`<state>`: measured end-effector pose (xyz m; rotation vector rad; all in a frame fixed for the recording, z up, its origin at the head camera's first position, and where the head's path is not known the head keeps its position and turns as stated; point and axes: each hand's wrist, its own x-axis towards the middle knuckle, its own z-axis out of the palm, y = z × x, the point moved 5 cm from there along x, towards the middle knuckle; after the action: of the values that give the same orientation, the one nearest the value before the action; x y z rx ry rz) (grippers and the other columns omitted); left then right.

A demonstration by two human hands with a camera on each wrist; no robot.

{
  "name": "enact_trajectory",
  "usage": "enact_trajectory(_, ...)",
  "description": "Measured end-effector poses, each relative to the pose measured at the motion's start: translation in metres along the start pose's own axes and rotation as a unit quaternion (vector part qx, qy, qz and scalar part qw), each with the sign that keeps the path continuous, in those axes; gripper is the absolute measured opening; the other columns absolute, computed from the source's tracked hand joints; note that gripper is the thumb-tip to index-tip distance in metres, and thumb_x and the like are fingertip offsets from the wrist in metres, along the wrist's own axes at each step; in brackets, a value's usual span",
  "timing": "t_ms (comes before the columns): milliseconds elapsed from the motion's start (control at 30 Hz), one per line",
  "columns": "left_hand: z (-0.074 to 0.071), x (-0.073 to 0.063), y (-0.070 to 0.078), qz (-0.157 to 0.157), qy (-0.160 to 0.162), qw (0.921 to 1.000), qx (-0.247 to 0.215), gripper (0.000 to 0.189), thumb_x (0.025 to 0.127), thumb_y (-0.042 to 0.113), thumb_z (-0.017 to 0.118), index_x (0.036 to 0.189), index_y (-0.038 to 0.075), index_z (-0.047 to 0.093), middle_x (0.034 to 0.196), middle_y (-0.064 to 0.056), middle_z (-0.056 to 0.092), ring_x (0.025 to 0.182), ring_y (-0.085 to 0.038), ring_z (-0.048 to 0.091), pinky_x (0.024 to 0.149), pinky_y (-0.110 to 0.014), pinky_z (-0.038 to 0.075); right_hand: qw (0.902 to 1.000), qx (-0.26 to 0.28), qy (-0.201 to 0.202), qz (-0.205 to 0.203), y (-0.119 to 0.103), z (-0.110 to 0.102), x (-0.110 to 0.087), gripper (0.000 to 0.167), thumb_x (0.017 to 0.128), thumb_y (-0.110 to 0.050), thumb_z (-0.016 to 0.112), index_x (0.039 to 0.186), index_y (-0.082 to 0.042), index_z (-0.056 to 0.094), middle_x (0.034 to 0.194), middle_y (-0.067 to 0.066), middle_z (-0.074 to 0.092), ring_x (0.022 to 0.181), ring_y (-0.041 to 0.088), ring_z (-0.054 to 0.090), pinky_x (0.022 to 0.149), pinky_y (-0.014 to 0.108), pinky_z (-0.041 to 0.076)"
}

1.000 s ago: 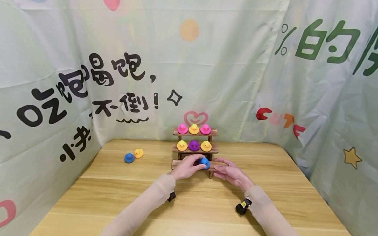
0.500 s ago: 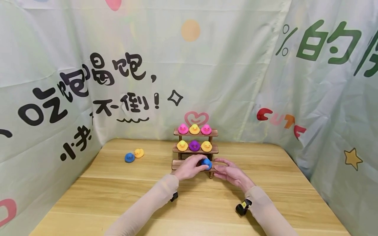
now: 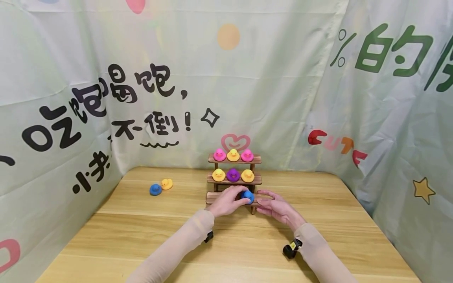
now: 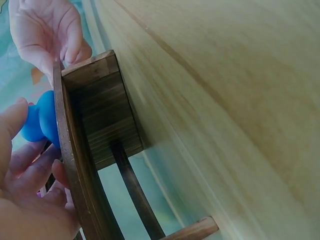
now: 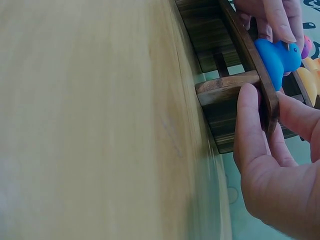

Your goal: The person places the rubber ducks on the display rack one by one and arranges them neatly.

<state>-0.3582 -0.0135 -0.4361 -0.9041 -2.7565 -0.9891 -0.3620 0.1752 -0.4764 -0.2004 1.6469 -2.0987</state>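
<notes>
My left hand (image 3: 226, 201) pinches a blue rubber duck (image 3: 249, 197) between thumb and fingers, at the right part of the bottom tier of a small wooden display stand (image 3: 212, 197). In the left wrist view the duck (image 4: 46, 120) sits against the tier's board. My right hand (image 3: 279, 208) grips the right end of that same board; in the right wrist view its thumb lies on top and its fingers (image 5: 246, 115) reach beneath. The middle tier carries a purple duck (image 3: 232, 175) flanked by two yellow ones; on the top tier a yellow duck (image 3: 233, 155) sits between two pink ones.
Another blue duck (image 3: 155, 189) and a yellow duck (image 3: 167, 184) stand close together at the table's back left. Printed cloth (image 3: 269, 78) hangs behind and along both sides of the wooden table (image 3: 159, 220).
Between the first and second frames my left hand shifted slightly right along the bottom tier with the blue duck. Since then both hands have stayed in place.
</notes>
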Motion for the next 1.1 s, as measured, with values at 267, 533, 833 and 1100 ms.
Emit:
enact_trajectory(267, 0.0003, 0.0006, -0.0006, 0.002, 0.003, 1.0, -0.001, 0.043, 0.096, 0.048, 0.057, 0.131, 0.022, 0.058, 0.13, 0.003, 0.061, 0.119, -0.018, 0.056, 0.1, -0.039, 0.047, 1.0, 0.002, -0.001, 0.0, -0.0009, 0.0001, -0.0001, 0.066, 0.097, -0.002, 0.057, 0.15, 0.005, 0.019, 0.101, 0.002, 0.066, 0.095, 0.014, 0.068, 0.092, 0.033, 0.055)
enact_trajectory(533, 0.0026, -0.0005, -0.0033, -0.004, 0.001, 1.0, -0.004, 0.045, 0.096, 0.05, 0.056, 0.134, 0.024, 0.056, 0.132, 0.004, 0.06, 0.121, -0.019, 0.055, 0.101, -0.04, 0.046, 0.9999, -0.012, 0.002, 0.002, 0.002, -0.0009, 0.0004, 0.063, 0.098, -0.002, 0.054, 0.151, 0.004, 0.019, 0.1, 0.0, 0.065, 0.096, 0.012, 0.068, 0.091, 0.032, 0.055)
enact_trajectory(833, 0.0014, 0.0005, -0.0027, -0.009, -0.002, 0.9999, -0.008, 0.05, 0.097, 0.05, 0.055, 0.136, 0.02, 0.055, 0.133, 0.002, 0.06, 0.123, -0.021, 0.055, 0.102, -0.042, 0.046, 0.9999, -0.006, -0.009, -0.001, -0.0015, 0.0008, -0.0003, 0.067, 0.097, -0.002, 0.056, 0.151, 0.005, 0.017, 0.101, 0.0, 0.065, 0.096, 0.013, 0.068, 0.091, 0.032, 0.055)
enact_trajectory(1100, 0.0016, -0.0003, -0.0026, -0.007, 0.0, 1.0, -0.006, 0.053, 0.096, 0.052, 0.056, 0.137, 0.019, 0.055, 0.133, 0.002, 0.06, 0.123, -0.021, 0.054, 0.101, -0.041, 0.046, 0.9999, -0.015, -0.007, -0.003, -0.0006, 0.0006, -0.0002, 0.066, 0.098, -0.003, 0.055, 0.151, 0.005, 0.016, 0.099, -0.001, 0.065, 0.096, 0.013, 0.068, 0.094, 0.034, 0.054)
